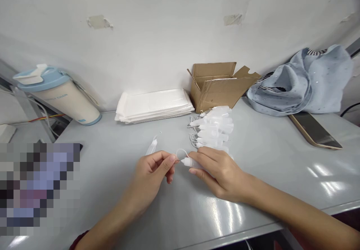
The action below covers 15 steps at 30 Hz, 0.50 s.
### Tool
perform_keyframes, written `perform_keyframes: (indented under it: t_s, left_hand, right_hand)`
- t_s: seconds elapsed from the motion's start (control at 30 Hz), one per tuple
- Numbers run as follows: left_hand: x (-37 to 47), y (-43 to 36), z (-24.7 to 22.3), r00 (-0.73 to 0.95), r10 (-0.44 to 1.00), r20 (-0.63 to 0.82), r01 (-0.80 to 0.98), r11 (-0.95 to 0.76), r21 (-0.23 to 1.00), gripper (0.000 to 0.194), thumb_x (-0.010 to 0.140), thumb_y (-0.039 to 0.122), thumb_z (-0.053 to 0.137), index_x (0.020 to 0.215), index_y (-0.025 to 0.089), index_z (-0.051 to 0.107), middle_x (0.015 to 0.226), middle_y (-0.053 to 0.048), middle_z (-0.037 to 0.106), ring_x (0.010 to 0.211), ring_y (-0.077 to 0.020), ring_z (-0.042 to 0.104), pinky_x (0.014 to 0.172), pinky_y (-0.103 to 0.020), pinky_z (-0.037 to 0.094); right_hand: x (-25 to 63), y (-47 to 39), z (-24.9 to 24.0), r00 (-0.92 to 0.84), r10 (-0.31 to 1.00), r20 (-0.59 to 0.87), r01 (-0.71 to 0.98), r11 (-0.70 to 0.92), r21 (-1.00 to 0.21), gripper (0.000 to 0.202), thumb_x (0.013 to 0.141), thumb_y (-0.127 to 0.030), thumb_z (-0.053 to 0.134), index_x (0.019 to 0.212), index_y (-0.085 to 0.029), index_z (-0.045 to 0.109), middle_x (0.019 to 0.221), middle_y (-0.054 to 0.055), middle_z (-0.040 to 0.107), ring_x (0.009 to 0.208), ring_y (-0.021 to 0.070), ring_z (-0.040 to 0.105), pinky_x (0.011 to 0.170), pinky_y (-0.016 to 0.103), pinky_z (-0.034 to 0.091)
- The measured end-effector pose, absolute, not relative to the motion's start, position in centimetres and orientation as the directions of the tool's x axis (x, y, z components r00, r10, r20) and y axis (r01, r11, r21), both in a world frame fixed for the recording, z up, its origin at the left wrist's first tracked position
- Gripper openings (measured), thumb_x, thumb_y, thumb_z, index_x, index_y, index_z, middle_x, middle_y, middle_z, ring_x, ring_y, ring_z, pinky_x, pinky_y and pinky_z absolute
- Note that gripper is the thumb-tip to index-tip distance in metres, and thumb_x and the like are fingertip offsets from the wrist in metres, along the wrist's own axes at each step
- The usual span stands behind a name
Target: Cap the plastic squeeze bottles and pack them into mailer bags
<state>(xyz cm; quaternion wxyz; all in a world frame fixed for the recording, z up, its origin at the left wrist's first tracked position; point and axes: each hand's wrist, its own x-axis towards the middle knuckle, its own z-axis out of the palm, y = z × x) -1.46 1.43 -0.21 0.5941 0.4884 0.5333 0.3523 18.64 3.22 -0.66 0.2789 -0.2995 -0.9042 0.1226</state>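
Observation:
My right hand [221, 171] grips a small white squeeze bottle [188, 162] lying sideways, its nozzle pointing left. From the bottle's neck a thin white strap [182, 150] arcs over to my left hand [157, 169], whose thumb and forefinger pinch its far end. A fine dark needle shows between those fingertips and the nozzle; whether a cap sits on it I cannot make out. Just beyond my right hand, several similar bottles [215, 124] lie side by side, straps toward the left. One more bottle [152, 146] lies behind my left hand, partly covered by it.
Against the wall stand a stack of white padded sheets or envelopes [154, 105] and an open cardboard box [219, 94]. A leaning tumbler [64, 96] is at left. On the right are a blue cloth bag [303, 85] and a phone [316, 130]. A blurred-out patch covers the lower left.

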Motion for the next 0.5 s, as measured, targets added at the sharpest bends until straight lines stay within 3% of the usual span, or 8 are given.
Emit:
perform_keyframes:
  t_s: [0.13,0.27,0.37,0.5]
  left_hand:
    - [-1.11,1.05,-0.28,0.132,0.966,-0.224,0.263,0.184,0.947,0.032,0.088,0.041,0.052,0.064,0.019,0.055,0.057,0.005,0.051,0.055,-0.0109,0.049,0.056,-0.023,0.038]
    - [-0.68,0.79,-0.17,0.100,0.976,-0.195,0.311,0.155,0.937,0.032,0.087,0.038,0.051,0.061,0.019,0.054,0.054,0.004,0.051,0.053,-0.0110,0.049,0.053,-0.022,0.039]
    - [-0.63,0.89,-0.37,0.091,0.980,-0.175,0.286,0.142,0.947,0.031,0.087,0.037,0.053,0.062,0.019,0.056,0.054,0.004,0.052,0.053,-0.0108,0.050,0.053,-0.022,0.039]
    - [-0.98,1.21,-0.59,0.117,0.973,-0.200,0.108,0.188,0.976,0.029,0.086,0.038,0.054,0.068,0.018,0.064,0.061,0.002,0.057,0.054,-0.0109,0.051,0.055,-0.023,0.042]
  right_hand:
    - [18.46,3.06,-1.02,-0.669,0.606,0.431,0.451,0.792,-0.413,0.024,0.093,-0.021,0.038,0.101,-0.007,0.056,0.072,0.006,0.054,0.062,0.0160,0.046,0.053,0.028,0.040]
    - [18.35,2.88,-1.49,-0.655,0.622,0.430,0.435,0.775,-0.458,0.023,0.093,-0.021,0.038,0.102,-0.007,0.055,0.074,0.007,0.055,0.063,0.0162,0.046,0.054,0.028,0.042]
    - [18.32,2.78,-1.65,-0.642,0.638,0.426,0.440,0.761,-0.476,0.023,0.093,-0.020,0.039,0.104,-0.007,0.055,0.074,0.007,0.053,0.061,0.0158,0.045,0.053,0.028,0.042]
    - [18.33,2.72,-1.56,-0.617,0.650,0.443,0.433,0.751,-0.499,0.025,0.093,-0.020,0.040,0.107,-0.006,0.054,0.073,0.006,0.053,0.062,0.0154,0.045,0.053,0.028,0.042]
